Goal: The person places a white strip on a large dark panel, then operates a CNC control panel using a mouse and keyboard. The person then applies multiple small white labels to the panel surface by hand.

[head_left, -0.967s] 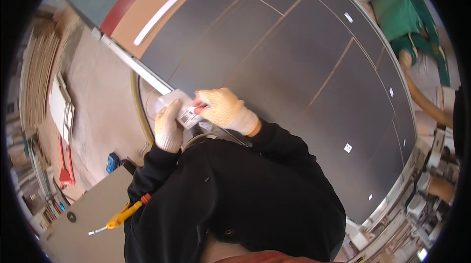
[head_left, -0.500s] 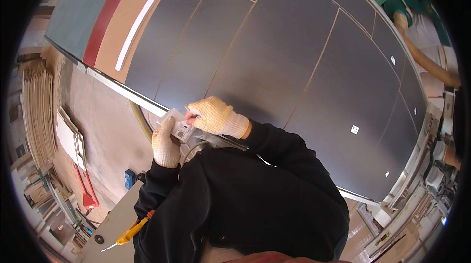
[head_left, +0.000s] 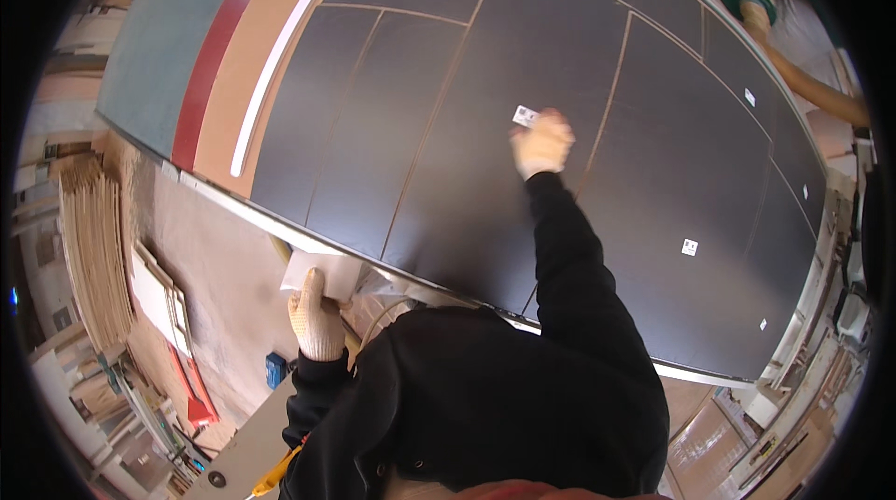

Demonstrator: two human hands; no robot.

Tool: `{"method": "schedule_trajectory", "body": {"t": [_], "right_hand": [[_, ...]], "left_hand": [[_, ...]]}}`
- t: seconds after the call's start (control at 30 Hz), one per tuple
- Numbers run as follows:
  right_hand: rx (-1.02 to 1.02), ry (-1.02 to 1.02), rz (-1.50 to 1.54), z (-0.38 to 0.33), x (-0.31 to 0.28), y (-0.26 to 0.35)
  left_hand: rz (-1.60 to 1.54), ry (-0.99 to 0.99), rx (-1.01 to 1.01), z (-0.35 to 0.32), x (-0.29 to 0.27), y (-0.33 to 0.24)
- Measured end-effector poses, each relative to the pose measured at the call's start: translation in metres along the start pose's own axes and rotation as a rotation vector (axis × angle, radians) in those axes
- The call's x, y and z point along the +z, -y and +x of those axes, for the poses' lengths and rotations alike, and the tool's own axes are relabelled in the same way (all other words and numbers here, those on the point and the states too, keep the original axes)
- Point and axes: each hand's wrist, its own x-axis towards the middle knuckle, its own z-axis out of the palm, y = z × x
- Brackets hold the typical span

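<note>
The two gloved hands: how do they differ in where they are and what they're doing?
The right hand is stretched far out over the dark panel, pressing at a small white label; the left hand stays close to the body, below the panel's edge. The left hand grips a white sheet, while the right hand only touches the label. Both wear pale knit gloves and black sleeves.
</note>
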Motion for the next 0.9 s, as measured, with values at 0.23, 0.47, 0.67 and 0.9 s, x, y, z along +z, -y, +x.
{"method": "schedule_trajectory", "body": {"t": [0.23, 0.47, 0.67, 0.9], "right_hand": [[-0.254, -0.140, -0.003, 0.051, 0.042, -0.023], [-0.185, -0.304, -0.068, 0.243, -0.020, -0.057], [-0.050, -0.340, -0.023, 0.414, -0.098, -0.089], [0.095, -0.241, -0.077, 0.497, -0.097, -0.130]], "left_hand": [[0.011, 0.096, -0.066, 0.012, 0.027, 0.003], [0.239, 0.026, -0.132, 0.034, 0.049, 0.018], [0.203, -0.043, -0.279, 0.075, 0.088, 0.023], [0.442, 0.010, -0.535, 0.112, 0.124, 0.024]]}}
